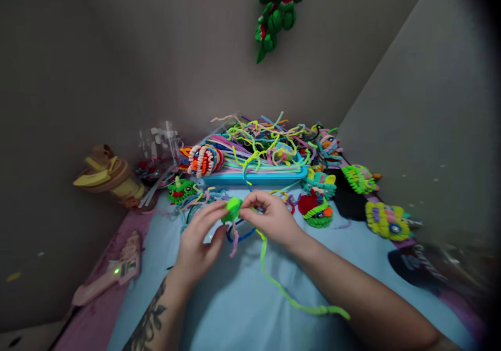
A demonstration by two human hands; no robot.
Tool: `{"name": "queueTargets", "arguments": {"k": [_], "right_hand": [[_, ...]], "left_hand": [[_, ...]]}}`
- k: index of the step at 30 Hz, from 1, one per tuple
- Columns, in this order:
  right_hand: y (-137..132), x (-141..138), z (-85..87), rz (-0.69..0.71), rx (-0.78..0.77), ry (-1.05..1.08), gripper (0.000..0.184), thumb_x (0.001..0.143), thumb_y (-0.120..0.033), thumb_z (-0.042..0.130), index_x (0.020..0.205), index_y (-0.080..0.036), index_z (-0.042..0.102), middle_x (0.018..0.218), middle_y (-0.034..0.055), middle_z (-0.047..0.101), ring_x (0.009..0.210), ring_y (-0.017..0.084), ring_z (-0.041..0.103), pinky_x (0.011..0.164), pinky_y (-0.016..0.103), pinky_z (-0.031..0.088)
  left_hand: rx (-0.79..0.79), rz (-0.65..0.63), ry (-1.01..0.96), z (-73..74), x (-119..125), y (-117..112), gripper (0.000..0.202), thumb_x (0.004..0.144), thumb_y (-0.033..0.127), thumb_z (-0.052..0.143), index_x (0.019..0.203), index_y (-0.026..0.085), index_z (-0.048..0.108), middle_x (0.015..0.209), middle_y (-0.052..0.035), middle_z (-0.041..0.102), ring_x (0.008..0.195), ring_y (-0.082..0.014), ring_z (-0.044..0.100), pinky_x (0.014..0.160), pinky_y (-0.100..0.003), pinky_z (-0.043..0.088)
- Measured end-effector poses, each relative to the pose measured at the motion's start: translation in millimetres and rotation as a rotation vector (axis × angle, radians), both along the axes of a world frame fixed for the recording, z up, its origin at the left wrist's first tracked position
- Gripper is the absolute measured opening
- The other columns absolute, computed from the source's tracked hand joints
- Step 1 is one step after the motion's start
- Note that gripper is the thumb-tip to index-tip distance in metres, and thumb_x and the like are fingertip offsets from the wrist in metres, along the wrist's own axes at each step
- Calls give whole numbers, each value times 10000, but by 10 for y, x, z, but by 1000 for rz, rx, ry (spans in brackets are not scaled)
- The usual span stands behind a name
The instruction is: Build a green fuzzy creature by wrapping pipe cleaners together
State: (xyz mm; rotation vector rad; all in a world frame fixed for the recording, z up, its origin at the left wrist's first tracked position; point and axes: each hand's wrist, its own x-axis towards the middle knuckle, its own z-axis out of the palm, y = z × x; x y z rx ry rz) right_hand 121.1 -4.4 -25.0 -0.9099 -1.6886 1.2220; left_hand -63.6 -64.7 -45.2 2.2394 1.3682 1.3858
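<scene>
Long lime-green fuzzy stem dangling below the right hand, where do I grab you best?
I'd pinch the long lime-green fuzzy stem near its loose end, coming from the near side. It's thin, so two fingertips should do. That end curves outward, away from both hands, while the upper part runs up by the right hand.

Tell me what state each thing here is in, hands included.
Left hand: fingers curled against the green piece
Right hand: thumb and finger pinched at that piece's edge
Green piece: held up, unfinished or not I can't tell
Yellow-green stem: loose, curved
Blue tray: open, heaped with stems
Pink device: green light lit
Green cluster: hanging
Blue cloth: spread, creased
</scene>
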Motion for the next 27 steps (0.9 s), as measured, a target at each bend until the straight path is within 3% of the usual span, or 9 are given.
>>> {"name": "queueTargets", "arguments": {"k": [3,5,8,11,14,21,27], "right_hand": [[14,69,13,-59,409,-143,84,812,-153,580,751,-187,628,725,19,650,750,156,573,707,287,444],[28,106,1,-15,649,-228,130,830,-116,550,778,-195,638,740,31,657,796,175,563,748,316,439],[43,124,-39,92,809,-284,155,832,-91,532,803,-211,627,759,30,666,833,184,560,784,333,440],[46,107,-78,156,818,-279,150,829,-95,533,809,-213,622,779,34,660,852,183,564,796,334,450],[50,86,-93,180,773,-278,148,836,-95,535,798,-212,619,767,31,655,835,178,568,779,320,457],[72,78,-90,105,645,-307,32,861,-166,580,850,-191,597,808,42,665,777,168,597,711,282,466],[124,122,-27,176,409,-419,174,803,-52,558,887,-184,632,891,35,699,820,154,633,746,252,469]], "left_hand": [[-295,90,-343,47,5,7,367,822,195,628,1177,278,582,1170,-68,609,1059,-210,597,848,-319,528],[-524,46,-564,80,27,7,444,810,265,656,1237,280,537,1195,-76,584,1020,-207,603,781,-294,540],[-826,-75,-833,122,80,0,587,765,314,709,1305,271,484,1276,-98,540,1053,-230,589,748,-282,542],[-941,-167,-1070,130,136,-7,661,705,280,768,1304,273,491,1258,-90,553,1044,-226,587,770,-286,541],[-959,-170,-1192,116,174,-2,727,635,206,817,1285,286,503,1124,-58,608,915,-184,616,757,-297,550],[-910,-89,-1204,100,183,32,663,594,164,840,1199,233,577,1048,-49,651,851,-145,623,748,-248,537],[-819,-23,-1136,87,150,49,637,580,155,845,1167,215,606,1059,-34,644,873,-134,609,767,-226,520]]}}
